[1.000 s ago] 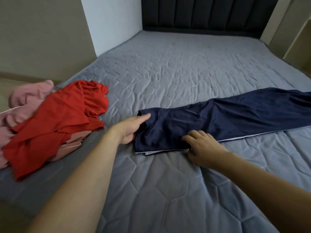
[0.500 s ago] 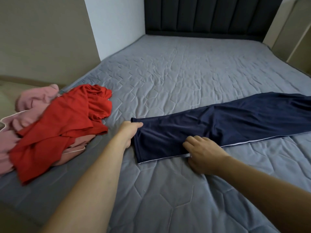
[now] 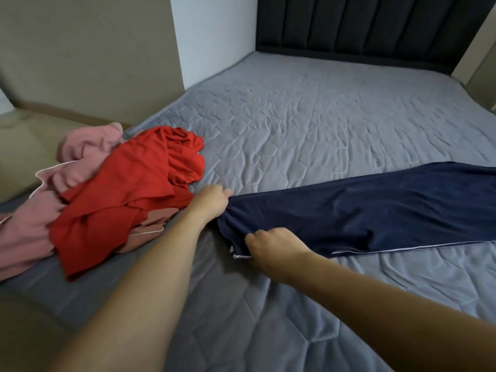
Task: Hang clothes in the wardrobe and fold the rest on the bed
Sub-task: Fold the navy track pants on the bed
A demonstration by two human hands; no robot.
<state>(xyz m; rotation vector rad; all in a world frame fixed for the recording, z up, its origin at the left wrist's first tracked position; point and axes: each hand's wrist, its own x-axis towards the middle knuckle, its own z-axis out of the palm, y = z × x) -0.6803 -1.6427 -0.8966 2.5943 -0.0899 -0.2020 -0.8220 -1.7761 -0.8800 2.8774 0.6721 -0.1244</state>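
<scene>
Navy trousers [image 3: 375,208] with a thin white side stripe lie stretched across the grey quilted bed [image 3: 308,124], running off the right edge. My left hand [image 3: 212,202] grips the far corner of their left end. At the near corner of that same end, my right hand [image 3: 273,245] pinches the fabric, fingers curled, and the cloth bunches between the two hands. A crumpled red garment [image 3: 128,191] sits on top of a pink garment [image 3: 32,224] at the bed's left edge, close to my left hand.
A dark padded headboard [image 3: 362,25] closes the far end of the bed. A white wall [image 3: 212,33] and a beige panel [image 3: 88,55] stand on the left. A beige edge shows at the far right.
Both hands have drawn the trousers' left end leftward, toward the red pile. My right hand went from resting on the hem to pinching it, and the fabric now bunches.
</scene>
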